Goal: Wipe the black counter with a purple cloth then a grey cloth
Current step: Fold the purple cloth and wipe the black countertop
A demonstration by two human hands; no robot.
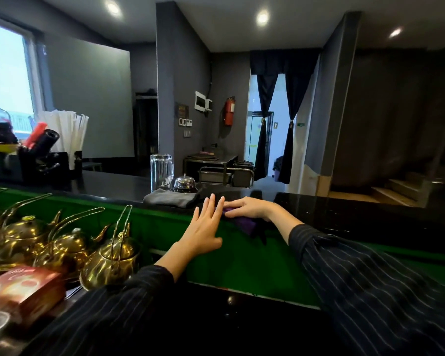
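Now: two hands, two cloths at the counter's edge

**Head view.** Both hands show, each coming out of a dark pinstriped sleeve.

The left hand (206,227), at the frame's centre, is wide open. Its fingers are straight and fanned, and the fingertips reach the counter's near edge just left of the purple cloth. Whether they touch the top cannot be told.

The right hand (249,208), just right of centre, lies on the one purple cloth (242,224) with its fingers bent over the bunched fabric, gripping it. That cloth sits on the near edge of the black counter (344,209), and a corner hangs down the green front panel (254,265).

One grey cloth (171,199) lies folded on the counter just left of and above the left hand, apart from it. Behind it stand one chrome service bell (184,185) and an upturned clear glass (161,173).

At lower left at least four brass kettles (111,260) crowd together, with one red box (28,286) below them. A bundle of white straws (67,132) stands at middle left.

Three ceiling lights (262,16) glow along the top, and one red fire extinguisher (229,110) hangs on the far wall.
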